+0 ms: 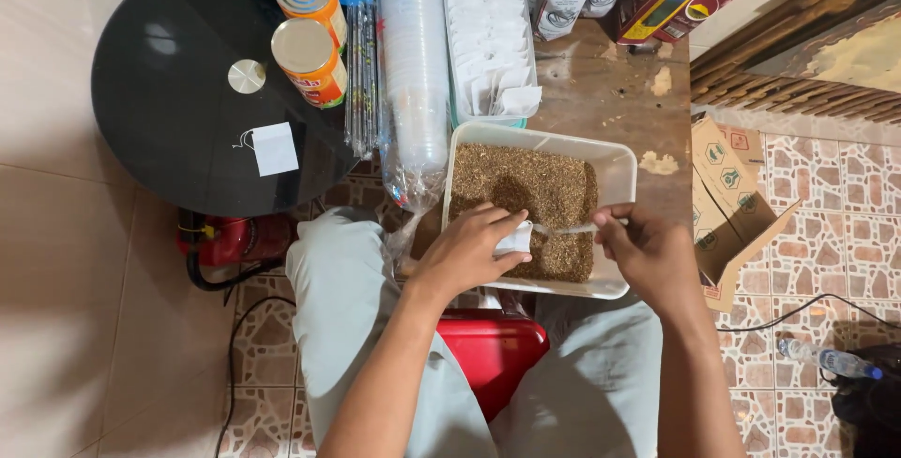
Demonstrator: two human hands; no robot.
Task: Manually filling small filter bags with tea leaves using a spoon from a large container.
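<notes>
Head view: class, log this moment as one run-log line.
left hand: holds small white bag | right hand: holds clear spoon at bag | below: white tray of brown loose tea

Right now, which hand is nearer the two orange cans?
Left. The left hand sits below and right of the orange cans, over the tray. The right hand is farther right.

Both forearms are bare to the elbow, with no sleeve, watch or ring showing on the left hand [466,250] or the right hand [648,253]. Below the hands, the legs wear loose, light grey-green trousers [343,317], creased over the knees and parted around a red seat.
</notes>
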